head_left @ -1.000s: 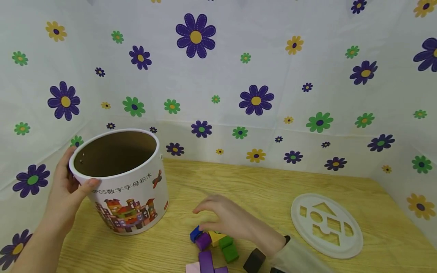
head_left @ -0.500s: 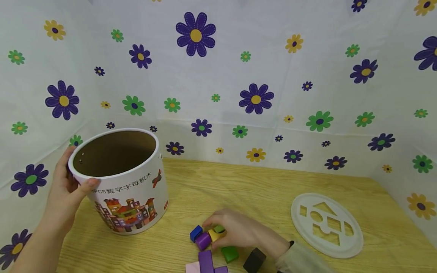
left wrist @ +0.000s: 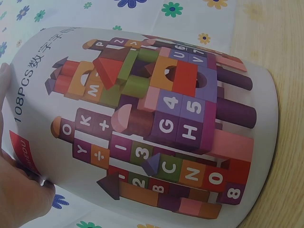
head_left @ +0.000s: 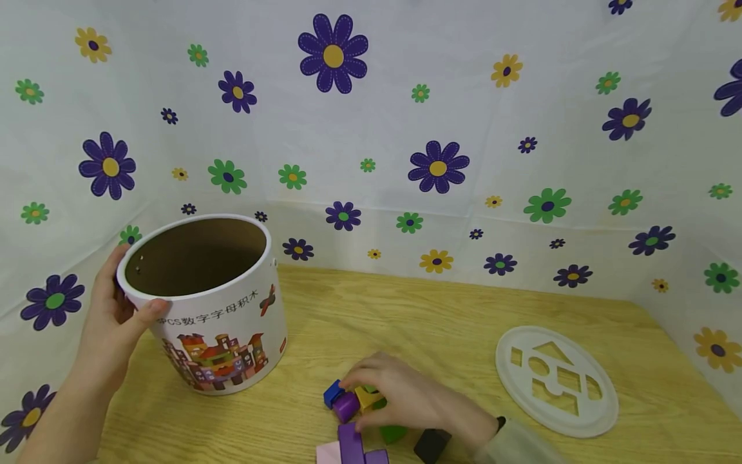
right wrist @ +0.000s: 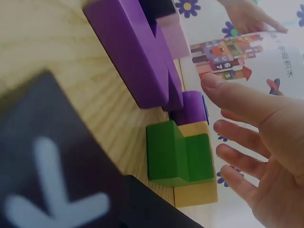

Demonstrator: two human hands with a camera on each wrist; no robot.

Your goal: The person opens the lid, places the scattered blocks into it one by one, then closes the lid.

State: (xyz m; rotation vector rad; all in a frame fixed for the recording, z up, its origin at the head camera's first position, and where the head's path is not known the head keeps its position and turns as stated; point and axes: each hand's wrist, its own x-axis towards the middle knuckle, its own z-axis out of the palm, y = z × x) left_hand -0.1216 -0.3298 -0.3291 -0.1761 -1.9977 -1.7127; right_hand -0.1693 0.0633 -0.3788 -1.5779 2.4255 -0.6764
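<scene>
In the head view my left hand (head_left: 110,335) grips the rim of a white block bucket (head_left: 226,322), thumb on the outer front; the visible inside is bare. The left wrist view shows its printed side with lettered blocks. Over a small cluster of toy blocks hovers my right hand (head_left: 406,393), fingers loosely bent with nothing between them in the right wrist view. Right below it are green blocks (right wrist: 166,154) on a yellow block (right wrist: 195,195), partly hidden by the hand in the head view. Beside them are a purple cylinder (head_left: 346,407) and a blue block (head_left: 333,393).
Nearer me lie a long purple block (head_left: 350,444), a pink block (head_left: 328,454) and a black block (head_left: 431,444) with a white arrow in the right wrist view. A white disc with shape cut-outs (head_left: 510,377) lies at right. A flowered cloth (head_left: 371,116) hangs behind the wooden table.
My right hand has come down and right from above the blue block to just over the green and yellow blocks. My left hand stays on the bucket.
</scene>
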